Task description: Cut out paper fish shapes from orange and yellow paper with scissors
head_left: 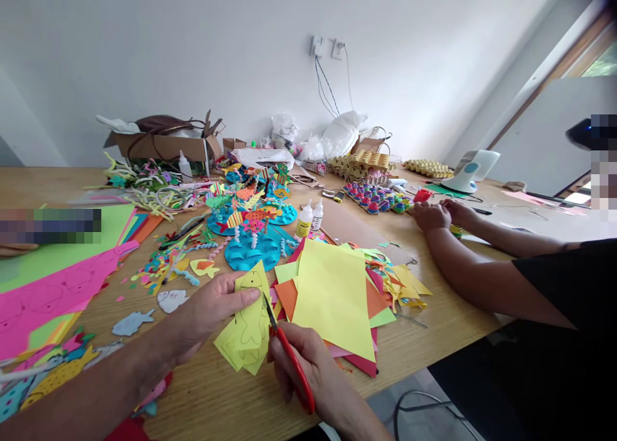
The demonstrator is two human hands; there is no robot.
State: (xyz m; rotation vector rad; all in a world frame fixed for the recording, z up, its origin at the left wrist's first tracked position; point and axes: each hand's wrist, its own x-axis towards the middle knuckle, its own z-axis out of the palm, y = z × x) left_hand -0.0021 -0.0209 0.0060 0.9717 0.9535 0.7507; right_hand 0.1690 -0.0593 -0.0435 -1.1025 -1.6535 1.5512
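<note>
My left hand pinches a yellow paper strip on which a fish is drawn, its thumb on the upper part. Red-handled scissors are in my right hand, their dark tips at the strip's right edge. Below the strip lie more yellow pieces with pencil lines. A yellow sheet tops a stack of coloured paper right of my hands. Blue bases with paper fish stand just beyond my left hand.
At the right, a person's hands hold something red. Two glue bottles stand behind the stack. Pink paper and a grey fish cutout lie at the left. Egg cartons and a cardboard box are at the back.
</note>
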